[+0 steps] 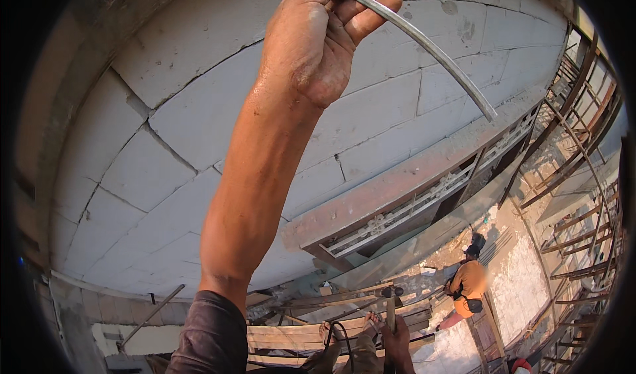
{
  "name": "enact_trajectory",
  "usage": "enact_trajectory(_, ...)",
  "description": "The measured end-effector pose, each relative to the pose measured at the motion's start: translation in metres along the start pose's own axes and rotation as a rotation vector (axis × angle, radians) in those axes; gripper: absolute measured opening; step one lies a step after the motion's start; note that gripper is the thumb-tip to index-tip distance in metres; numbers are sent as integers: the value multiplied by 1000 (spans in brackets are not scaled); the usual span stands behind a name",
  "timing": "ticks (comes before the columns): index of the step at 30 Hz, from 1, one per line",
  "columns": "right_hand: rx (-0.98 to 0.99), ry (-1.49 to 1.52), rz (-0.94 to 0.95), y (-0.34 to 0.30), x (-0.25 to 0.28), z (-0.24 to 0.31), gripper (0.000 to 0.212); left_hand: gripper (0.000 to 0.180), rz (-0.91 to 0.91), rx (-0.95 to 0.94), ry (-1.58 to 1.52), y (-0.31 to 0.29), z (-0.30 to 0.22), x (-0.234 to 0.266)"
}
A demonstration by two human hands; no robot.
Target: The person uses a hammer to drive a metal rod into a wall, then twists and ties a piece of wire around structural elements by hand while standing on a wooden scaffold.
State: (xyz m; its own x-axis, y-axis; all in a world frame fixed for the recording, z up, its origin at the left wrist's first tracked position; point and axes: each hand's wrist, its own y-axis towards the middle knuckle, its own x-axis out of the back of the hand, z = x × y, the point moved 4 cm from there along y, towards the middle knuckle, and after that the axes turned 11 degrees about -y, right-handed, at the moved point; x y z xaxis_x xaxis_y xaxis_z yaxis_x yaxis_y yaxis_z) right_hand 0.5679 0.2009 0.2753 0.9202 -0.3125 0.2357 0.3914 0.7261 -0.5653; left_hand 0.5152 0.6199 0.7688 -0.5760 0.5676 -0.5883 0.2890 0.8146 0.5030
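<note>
My left hand (331,26) is raised high in front of the block wall, its fingers closed around a long grey metal rod (437,54). From the grip the rod slopes down to the right, and its free end stays in front of the wall; its other end is at or past the upper edge of view. Low down near my legs, my right hand (397,342) is closed around the wooden handle of a hammer (391,316). The hammer's dark head points up, away from my hand.
A pale block wall (218,96) with open joints fills the middle. Below it a ledge (397,182) juts out over a grille. My feet stand on wooden planks (291,337), high above the ground. A person in orange (469,281) is below; rusty scaffolding (583,241) lines the right.
</note>
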Motion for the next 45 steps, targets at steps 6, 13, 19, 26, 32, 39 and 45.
enact_trajectory(6, 118, 12, -43, 22, 25, -32, 21, 25, -5, 34, -14, 4, 9, -16)
enact_trajectory(13, 223, -113, -105, 30, 55, -8, 20, 32, 95, 164, -80, 33, 72, -91)
enact_trajectory(19, 148, 170, -2, 3, 63, 69, 18, 40, 28, 224, -235, 89, 94, -93)
enact_trajectory(26, 227, 98, 44, -8, 69, 99, 28, 40, 56, 144, -338, 119, 93, -82)
enact_trajectory(32, 203, 132, -67, -31, 73, 130, 25, 29, -149, 110, -364, 88, 68, -132)
enact_trajectory(39, 836, 610, -330, -26, 148, 320, 33, 26, -229, 141, -409, 93, 54, -124)
enact_trajectory(45, 1339, 607, -457, -87, 168, 487, 42, 25, -237, 179, -423, 100, 51, -129)
